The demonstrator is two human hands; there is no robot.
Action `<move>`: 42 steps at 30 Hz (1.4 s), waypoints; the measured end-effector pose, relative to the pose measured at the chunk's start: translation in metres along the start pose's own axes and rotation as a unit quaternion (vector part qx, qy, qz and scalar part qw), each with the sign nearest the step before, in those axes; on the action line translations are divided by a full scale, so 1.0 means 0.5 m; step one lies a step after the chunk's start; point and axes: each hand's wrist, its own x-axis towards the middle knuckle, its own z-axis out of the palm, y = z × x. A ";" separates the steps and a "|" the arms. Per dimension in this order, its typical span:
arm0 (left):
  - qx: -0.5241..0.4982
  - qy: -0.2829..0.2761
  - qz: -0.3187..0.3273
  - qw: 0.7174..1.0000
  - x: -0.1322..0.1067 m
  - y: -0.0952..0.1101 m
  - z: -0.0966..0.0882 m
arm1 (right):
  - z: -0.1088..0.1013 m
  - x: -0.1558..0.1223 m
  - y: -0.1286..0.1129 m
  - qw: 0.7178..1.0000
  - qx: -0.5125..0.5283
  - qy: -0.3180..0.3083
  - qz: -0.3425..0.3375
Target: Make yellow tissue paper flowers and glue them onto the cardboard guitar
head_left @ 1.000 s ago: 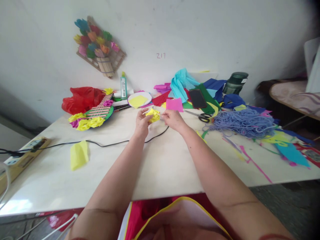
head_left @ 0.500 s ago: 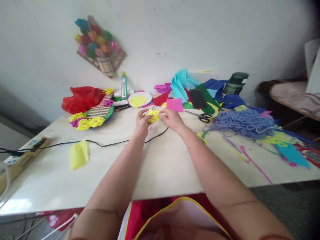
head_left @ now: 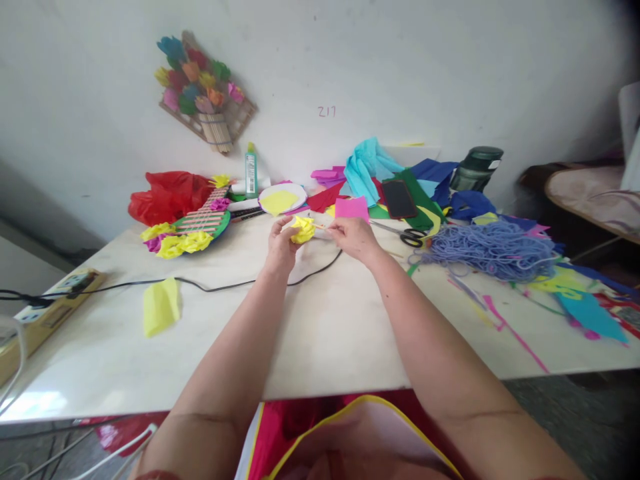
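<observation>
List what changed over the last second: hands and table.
The right hand has drawn slightly right, away from the yellow paper bunch; a thin yellowish piece now shows between them. No clear release.

Unchanged: left hand holds the bunch; flat yellow sheet, scissors and phone lie as before.

Paper piece (head_left: 303, 231) in my left hand (head_left: 282, 247): bright yellow. My tabletop (head_left: 340, 320): off-white, plain. Loose sheet (head_left: 161, 307): pale yellow. Square paper (head_left: 351, 208): hot pink. Yarn heap (head_left: 493, 250): periwinkle blue. Scissors (head_left: 414, 237): black handles. Flask (head_left: 477, 169): dark green. Wall flowers (head_left: 191, 75): blue, red, orange, yellow, green, pink. My garment (head_left: 286, 425): crimson-pink, yellow edging.
</observation>
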 end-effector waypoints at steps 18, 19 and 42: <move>0.022 -0.055 -0.095 0.994 -0.005 0.024 -0.017 | -0.021 0.004 0.021 1.000 0.005 0.020 0.006; 0.024 -0.055 -0.096 0.994 -0.004 0.025 -0.017 | -0.020 0.004 0.021 1.000 0.005 0.021 0.005; 0.036 0.009 -0.041 0.998 0.005 0.007 -0.001 | 0.002 0.015 0.028 0.992 0.106 0.029 0.058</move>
